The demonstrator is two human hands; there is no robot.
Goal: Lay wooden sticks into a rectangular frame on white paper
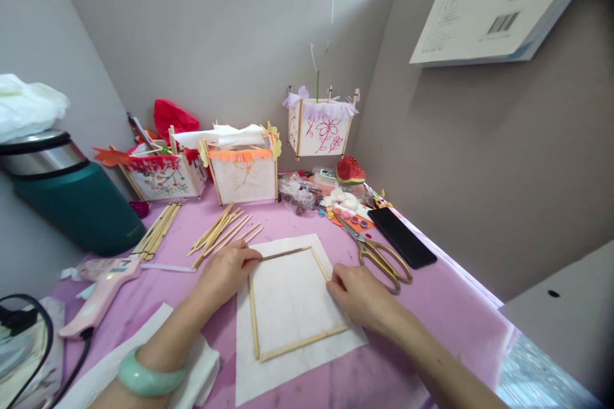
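A square frame of thin wooden sticks (302, 345) lies flat on a white paper sheet (297, 300). At its far left corner, the fingertips of my left hand (231, 268) are closed on the end of the darker far stick. My right hand (357, 297) has its fingers curled in and closed on the right-hand stick, about midway along it. A pale green bangle (149, 374) circles my left wrist. Loose wooden sticks (220, 233) lie just beyond my left hand.
A pink glue gun (103, 297) with a cord and a teal bottle (77, 198) stand left. Paper lanterns (244, 176) line the back; another lantern (321, 128) hangs above. Gold-handled scissors (378, 259) and a black phone (401, 238) lie right. White tissue (192, 364) lies at the near left.
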